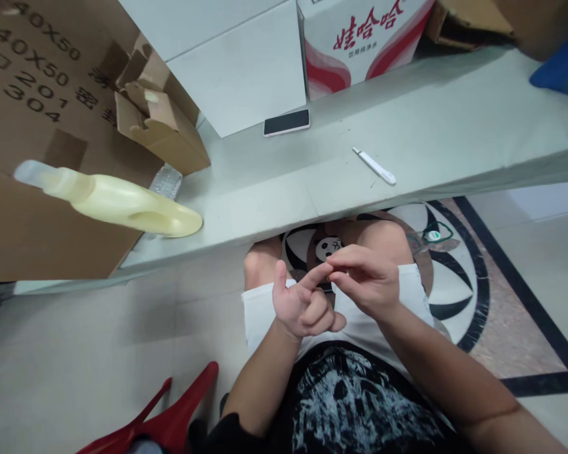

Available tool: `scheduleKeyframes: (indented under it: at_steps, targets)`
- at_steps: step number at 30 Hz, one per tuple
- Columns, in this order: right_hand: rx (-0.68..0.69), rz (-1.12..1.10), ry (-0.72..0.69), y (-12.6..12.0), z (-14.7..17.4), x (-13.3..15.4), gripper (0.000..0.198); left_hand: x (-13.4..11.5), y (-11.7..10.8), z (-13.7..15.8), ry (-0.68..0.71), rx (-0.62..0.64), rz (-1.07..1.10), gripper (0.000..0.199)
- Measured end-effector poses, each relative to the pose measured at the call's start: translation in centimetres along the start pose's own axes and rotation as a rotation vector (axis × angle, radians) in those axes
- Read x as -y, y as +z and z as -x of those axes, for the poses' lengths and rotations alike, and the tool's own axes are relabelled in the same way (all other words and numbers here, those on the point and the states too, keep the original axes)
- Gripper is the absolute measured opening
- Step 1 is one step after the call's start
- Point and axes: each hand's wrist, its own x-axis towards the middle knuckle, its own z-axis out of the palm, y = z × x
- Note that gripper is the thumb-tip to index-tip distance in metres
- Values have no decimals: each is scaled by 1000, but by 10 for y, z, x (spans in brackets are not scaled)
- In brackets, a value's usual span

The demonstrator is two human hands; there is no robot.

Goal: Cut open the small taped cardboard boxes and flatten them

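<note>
Over my lap, my left hand point(307, 304) is turned palm up, with its thumb and index finger stretched out and the other fingers bent. It has nothing in its palm. My right hand point(370, 277) pinches the tip of that index finger between thumb and fingertips. Whether something tiny sits in the pinch, I cannot make out. On the bench beyond lies a slim white pen-like tool point(375, 166) with a narrow tip, apart from both hands. A phone point(286, 123) with a dark screen lies farther back.
A pale yellow bottle point(127, 203) stands at the left of the cloth-covered bench point(246, 189), near an open cardboard box point(163, 129). A large carton point(38, 208) fills the far left. White boxes point(246, 69) line the back. A red stool point(170, 413) is on the floor.
</note>
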Motion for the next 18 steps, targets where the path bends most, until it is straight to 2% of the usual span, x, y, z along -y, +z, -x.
scheduleKeyframes:
  at_steps: [5, 12, 18]
  targets:
    - [-8, 88, 20, 1, 5, 3, 16, -4, 10, -2, 68, 77, -125, 113]
    - [-7, 152, -26, -1, 7, 3, 22, -15, 23, -2, 282, 253, -343, 96]
    - [-38, 103, 20, -3, 9, 3, 24, -19, 22, 3, 270, 156, -462, 96]
